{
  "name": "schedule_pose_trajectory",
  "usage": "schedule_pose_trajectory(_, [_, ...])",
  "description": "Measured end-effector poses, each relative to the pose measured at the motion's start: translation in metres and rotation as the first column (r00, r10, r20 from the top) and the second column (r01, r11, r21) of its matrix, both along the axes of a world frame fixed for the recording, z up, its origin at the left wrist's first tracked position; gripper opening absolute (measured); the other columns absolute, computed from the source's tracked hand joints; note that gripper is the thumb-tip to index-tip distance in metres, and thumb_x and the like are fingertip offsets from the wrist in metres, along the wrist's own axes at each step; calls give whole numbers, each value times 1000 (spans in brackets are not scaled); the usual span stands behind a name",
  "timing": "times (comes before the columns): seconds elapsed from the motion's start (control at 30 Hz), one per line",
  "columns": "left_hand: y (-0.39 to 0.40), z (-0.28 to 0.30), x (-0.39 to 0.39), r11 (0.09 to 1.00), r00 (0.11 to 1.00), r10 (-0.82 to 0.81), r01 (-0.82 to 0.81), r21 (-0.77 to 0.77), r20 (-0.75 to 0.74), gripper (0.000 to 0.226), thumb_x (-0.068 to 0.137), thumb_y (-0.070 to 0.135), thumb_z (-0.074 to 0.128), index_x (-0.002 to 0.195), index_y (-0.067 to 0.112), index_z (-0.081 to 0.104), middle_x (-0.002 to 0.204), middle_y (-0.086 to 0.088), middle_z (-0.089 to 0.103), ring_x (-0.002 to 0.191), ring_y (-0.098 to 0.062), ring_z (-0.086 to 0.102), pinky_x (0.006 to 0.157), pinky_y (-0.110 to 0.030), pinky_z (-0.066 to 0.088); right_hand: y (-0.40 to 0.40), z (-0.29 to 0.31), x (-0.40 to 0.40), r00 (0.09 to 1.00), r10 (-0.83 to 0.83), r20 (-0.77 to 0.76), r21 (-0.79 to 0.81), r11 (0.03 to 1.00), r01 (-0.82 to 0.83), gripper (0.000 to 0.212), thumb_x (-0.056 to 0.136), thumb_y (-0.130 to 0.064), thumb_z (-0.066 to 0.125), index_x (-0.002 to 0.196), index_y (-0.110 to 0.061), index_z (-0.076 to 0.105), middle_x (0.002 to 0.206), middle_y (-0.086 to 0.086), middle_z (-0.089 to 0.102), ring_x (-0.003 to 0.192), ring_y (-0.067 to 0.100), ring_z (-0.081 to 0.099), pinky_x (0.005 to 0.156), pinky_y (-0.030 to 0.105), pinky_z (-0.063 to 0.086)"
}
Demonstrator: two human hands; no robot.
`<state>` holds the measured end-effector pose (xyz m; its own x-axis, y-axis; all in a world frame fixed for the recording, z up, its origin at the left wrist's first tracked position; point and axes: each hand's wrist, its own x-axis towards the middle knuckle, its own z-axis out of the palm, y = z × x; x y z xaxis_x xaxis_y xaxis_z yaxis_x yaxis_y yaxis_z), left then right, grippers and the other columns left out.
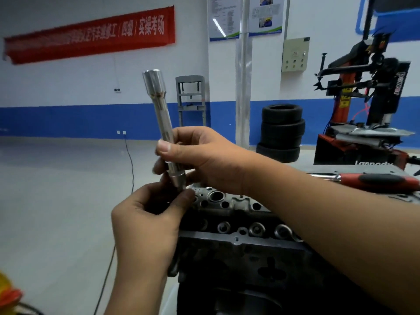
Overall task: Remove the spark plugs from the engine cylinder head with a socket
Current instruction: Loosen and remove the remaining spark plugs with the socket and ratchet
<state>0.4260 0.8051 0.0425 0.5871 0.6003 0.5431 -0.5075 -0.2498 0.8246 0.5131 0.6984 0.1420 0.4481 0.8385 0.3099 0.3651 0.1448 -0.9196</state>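
Presently the long polished steel spark-plug socket (162,130) is held upright in the air, above the near-left end of the grey cast-metal cylinder head (236,214); wide end up, narrow end down; clear of the head, not seated in any bore. Right hand (204,160) grasps the lower shaft, thumb across it; left hand (147,214) pinches at the socket's bottom end, fingers curled; what it pinches there is hidden, cannot tell if a plug is in it. Head shows a row of round ports along the near face and one open well (217,196) on top; no plug visible. Red-and-black-handled ratchet (372,179) lies behind the right forearm, untouched. Judgement: extraction under way or between plugs; count removed and remaining cannot be read.
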Motion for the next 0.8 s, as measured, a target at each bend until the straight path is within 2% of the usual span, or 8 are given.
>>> schedule_pose_trajectory(0.1, [0, 0, -2, 999, 999, -39, 39, 8, 28, 17, 71, 43, 83, 83, 54, 79, 83, 14, 80, 76, -5, 78, 65, -21, 57, 0, 0, 0, 1000, -26, 2, 24, 999, 26, 11, 101, -24, 65, 96, -15, 62, 93, 9, 76, 84, 26, 70, 78, 40, 58])
schedule_pose_trajectory(0.17, [1, 0, -2, 996, 998, -65, 65, 53, 3, 25, 90, 27, 79, 88, 52, 81, 85, 11, 81, 80, -9, 79, 71, -28, 58, -1, 0, 1, 999, -36, 2, 34, 999, 36, 13, 102, -24, 64, 94, -14, 63, 95, 8, 75, 85, 24, 69, 77, 39, 58])
schedule_pose_trajectory(0.23, [4, -1, -1, 996, 999, -46, 48, 74, -27, 42, 96, 11, 74, 88, 51, 81, 85, 10, 81, 79, -10, 79, 71, -28, 59, -1, 0, 1, 1000, -28, -7, 34, 999, 28, 15, 104, -24, 61, 96, -12, 65, 98, 8, 74, 86, 23, 69, 77, 38, 57])
schedule_pose_trajectory(0.37, [4, -2, 2, 999, 1000, 25, -25, 32, -7, 42, 85, 7, 84, 79, 49, 80, 82, 14, 80, 76, -6, 78, 72, -27, 59, 0, -1, 0, 1000, 19, -20, 6, 1000, -19, 17, 104, -28, 59, 103, -14, 69, 96, 6, 74, 88, 24, 69, 83, 40, 57])
schedule_pose_trajectory(0.47, [2, 0, 0, 1000, 1000, -17, 17, 14, 19, 38, 80, 16, 87, 80, 53, 79, 82, 17, 80, 76, -2, 77, 63, -13, 57, 0, -2, 0, 1000, -6, -12, 31, 999, 6, 9, 102, -23, 64, 96, -16, 64, 93, 8, 76, 84, 24, 69, 76, 39, 58])
schedule_pose_trajectory(0.63, [1, 2, -4, 993, 996, -87, 88, 79, -15, 46, 96, 10, 73, 85, 54, 80, 84, 11, 81, 79, -9, 79, 73, -30, 57, -2, -1, 3, 1000, 3, -27, 52, 999, -1, 11, 102, -21, 62, 95, -13, 63, 96, 9, 75, 86, 25, 70, 77, 37, 59])
schedule_pose_trajectory(0.73, [0, 3, -2, 999, 1000, -21, 21, 40, 19, 44, 84, 14, 84, 81, 57, 79, 82, 15, 80, 77, -6, 78, 70, -20, 58, 0, -1, 3, 999, 28, -34, 24, 999, -28, 15, 100, -26, 63, 102, -12, 69, 97, 6, 75, 88, 24, 70, 82, 38, 58])
schedule_pose_trajectory(0.8, [-2, 2, -3, 1000, 998, -9, 9, 1, 62, 27, 67, 34, 89, 81, 54, 79, 81, 15, 80, 75, -4, 78, 65, -13, 57, 0, -3, 3, 999, 34, -17, 8, 999, -33, 12, 97, -25, 66, 101, -14, 69, 94, 5, 75, 88, 23, 70, 83, 39, 57])
